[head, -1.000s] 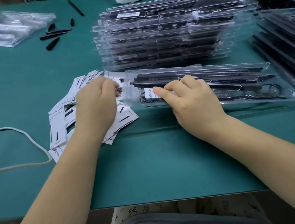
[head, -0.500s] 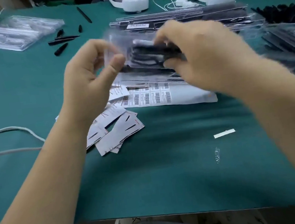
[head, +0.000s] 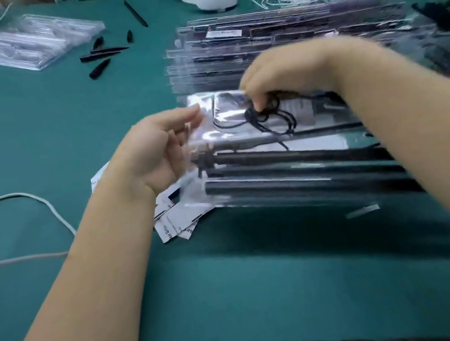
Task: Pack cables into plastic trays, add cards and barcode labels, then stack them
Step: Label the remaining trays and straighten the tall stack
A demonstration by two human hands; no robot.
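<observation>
On the green table, just in front of the tall stack of filled trays, a clear plastic tray was held tilted, its long black parts seen through the plastic. A coiled black cable at the tray's far left part was pinched by the curled fingers of the right hand. The tray's left edge was touched by the left hand, its fingers loosely spread; a firm grip could not be told through the blur. White printed cards were scattered under the tray's left end. Left of the stack, loose black pieces and a pile of empty trays were seen.
</observation>
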